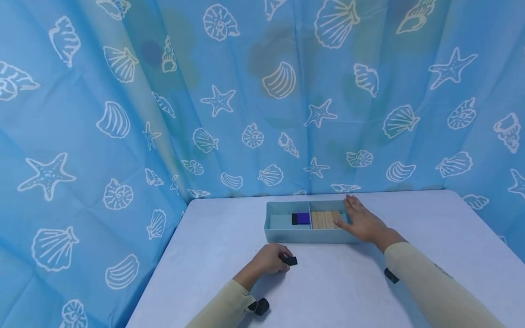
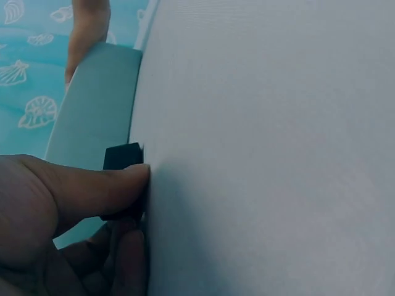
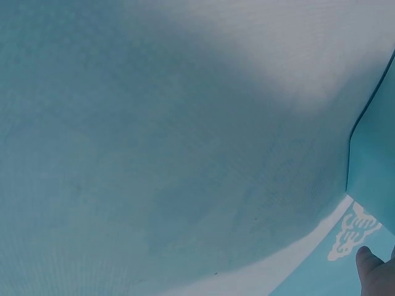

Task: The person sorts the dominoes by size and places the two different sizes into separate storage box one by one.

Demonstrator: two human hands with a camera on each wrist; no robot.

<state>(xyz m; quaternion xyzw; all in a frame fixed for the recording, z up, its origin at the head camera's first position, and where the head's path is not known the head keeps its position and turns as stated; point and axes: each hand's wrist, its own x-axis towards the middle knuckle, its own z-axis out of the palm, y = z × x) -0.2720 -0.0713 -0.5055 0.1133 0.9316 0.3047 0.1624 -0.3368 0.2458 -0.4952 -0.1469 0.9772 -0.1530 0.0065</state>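
Note:
My left hand (image 1: 270, 258) pinches a small black block (image 1: 290, 261) just in front of the blue-grey divided box (image 1: 311, 236). In the left wrist view the thumb presses on the black block (image 2: 122, 155), close above the white cloth. My right hand (image 1: 364, 223) lies over the box's right end with its fingers extended. The thumb reaches toward several light wooden blocks (image 1: 323, 220) standing side by side in the right compartment. In the left compartment, a purple block (image 1: 303, 218) and a black block (image 1: 294, 219) lie against the divider.
A white-covered table (image 1: 213, 264) bears the box near its back edge. Behind and beside it hangs a blue curtain (image 1: 246, 114) printed with shells and starfish. Dark camera mounts (image 1: 262, 306) stick out at both wrists.

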